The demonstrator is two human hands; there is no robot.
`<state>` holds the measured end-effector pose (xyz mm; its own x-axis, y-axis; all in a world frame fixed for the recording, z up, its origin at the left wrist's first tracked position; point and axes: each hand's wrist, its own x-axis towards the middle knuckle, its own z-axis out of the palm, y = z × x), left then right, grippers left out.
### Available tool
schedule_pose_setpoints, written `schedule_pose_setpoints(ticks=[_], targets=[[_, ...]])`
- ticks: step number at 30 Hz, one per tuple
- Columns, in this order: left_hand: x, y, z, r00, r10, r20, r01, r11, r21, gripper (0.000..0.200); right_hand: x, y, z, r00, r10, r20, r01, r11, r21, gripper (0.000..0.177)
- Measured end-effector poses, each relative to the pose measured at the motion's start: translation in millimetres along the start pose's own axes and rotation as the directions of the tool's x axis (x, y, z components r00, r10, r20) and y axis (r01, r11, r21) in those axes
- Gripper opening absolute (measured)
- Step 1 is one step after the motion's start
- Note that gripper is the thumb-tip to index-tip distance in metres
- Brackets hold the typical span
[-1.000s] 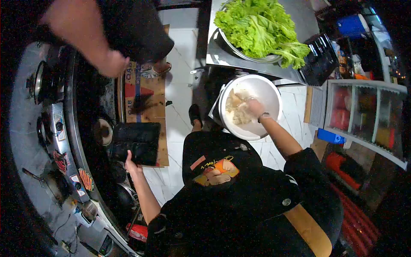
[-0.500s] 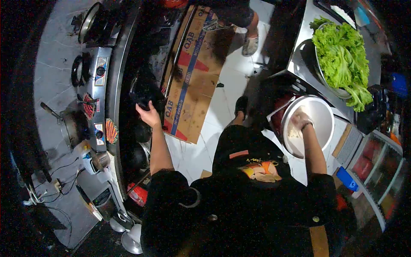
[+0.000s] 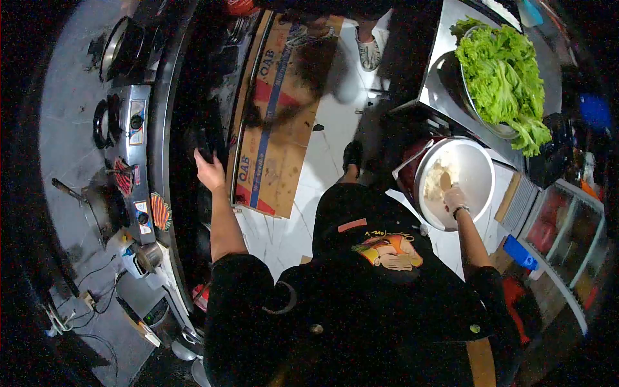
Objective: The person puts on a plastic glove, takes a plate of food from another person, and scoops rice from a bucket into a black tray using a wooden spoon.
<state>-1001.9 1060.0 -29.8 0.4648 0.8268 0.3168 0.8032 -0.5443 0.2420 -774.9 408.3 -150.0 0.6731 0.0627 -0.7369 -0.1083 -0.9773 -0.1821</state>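
Note:
My right hand [image 3: 456, 200], in what looks like a thin clear glove, reaches into a large white pot [image 3: 480, 169]. It is closed on a brownish rice paddle [image 3: 445, 181], whose tip is at the white rice [image 3: 436, 173] on the pot's left inner side. My left hand [image 3: 209, 170] is out to the left, its fingers closed at the edge of a dark object [image 3: 205, 138]. That object blends into the black background, so its kind and outline cannot be made out.
A bowl of green lettuce [image 3: 501, 80] stands on the steel counter at upper right. Left is a gas stove [image 3: 137, 122] with pans. Flattened cardboard [image 3: 271, 122] covers part of the floor. Another person's shoe [image 3: 368, 53] shows at the top. A glass-topped container [image 3: 561, 238] is at right.
My right hand has drawn back towards me inside the pot, and the paddle now shows. The view has shifted slightly. My left hand stays at the dark object.

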Motion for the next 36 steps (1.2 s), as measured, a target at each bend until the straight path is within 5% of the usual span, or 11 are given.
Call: schedule_pose_setpoints(ticks=[9, 12, 14, 19, 21, 23, 27, 28, 29, 32, 36], targets=[[-7.4, 5.9, -8.3, 0.971, 0.229, -0.074, -0.219, 0.968, 0.119, 0.065, -21.8, -22.1, -18.6, 0.989, 0.007, -0.15, -0.025, 0.992, -0.12, 0.025], [-1.4, 57.6, -41.7, 0.961, -0.26, 0.099, 0.266, 0.963, -0.053, 0.063, -29.0, -28.4, -31.4, 0.991, 0.04, -0.129, -0.048, 0.997, -0.062, 0.026], [11.7, 29.5, -32.7, 0.941, 0.064, 0.332, 0.107, 0.876, -0.471, 0.059, -35.5, -23.4, -36.9, 0.995, -0.068, -0.077, 0.054, 0.983, -0.175, 0.025], [-6.4, 206.7, -90.8, 0.326, 0.459, 0.827, 0.363, 0.746, -0.558, 0.056, -68.5, -22.4, -84.3, 0.989, -0.143, -0.042, 0.131, 0.967, -0.216, 0.027], [-29.2, 261.6, -59.0, 0.138, 0.601, 0.787, 0.12, 0.779, -0.616, 0.061, -57.4, 7.9, -78.1, 0.822, -0.565, -0.073, 0.494, 0.771, -0.401, 0.035], [-52.7, 343.2, -60.3, -0.33, 0.675, 0.66, 0.119, 0.723, -0.68, 0.062, -100.7, -24.8, -109.8, 0.934, -0.292, -0.203, 0.334, 0.918, 0.213, 0.039], [-105.8, 425.9, -29.0, -0.618, 0.586, 0.525, -0.198, 0.53, -0.825, 0.062, -130.6, -49.6, -116.9, 0.93, -0.368, -0.003, 0.173, 0.428, 0.887, 0.052], [-120.7, 435.6, -3.4, -0.72, 0.484, 0.496, -0.179, 0.561, -0.808, 0.08, -135.6, -50.4, -108.4, 0.957, -0.29, 0.02, 0.15, 0.553, 0.819, 0.048], [-134.5, 441.4, 4.9, -0.739, 0.504, 0.448, -0.131, 0.544, -0.829, 0.076, -139.0, -49.5, -99.1, 0.978, -0.207, 0.031, 0.117, 0.665, 0.737, 0.044], [-156.4, 454.0, 31.7, -0.786, 0.474, 0.396, -0.194, 0.418, -0.887, 0.075, -151.8, -48.1, -83.5, 0.957, -0.248, -0.152, 0.242, 0.391, 0.888, 0.028], [-124.1, 437.0, -11.4, -0.298, 0.8, 0.52, -0.24, 0.465, -0.852, 0.083, -167.6, -31.2, -82.9, 0.98, -0.138, -0.145, 0.182, 0.315, 0.931, 0.033]])
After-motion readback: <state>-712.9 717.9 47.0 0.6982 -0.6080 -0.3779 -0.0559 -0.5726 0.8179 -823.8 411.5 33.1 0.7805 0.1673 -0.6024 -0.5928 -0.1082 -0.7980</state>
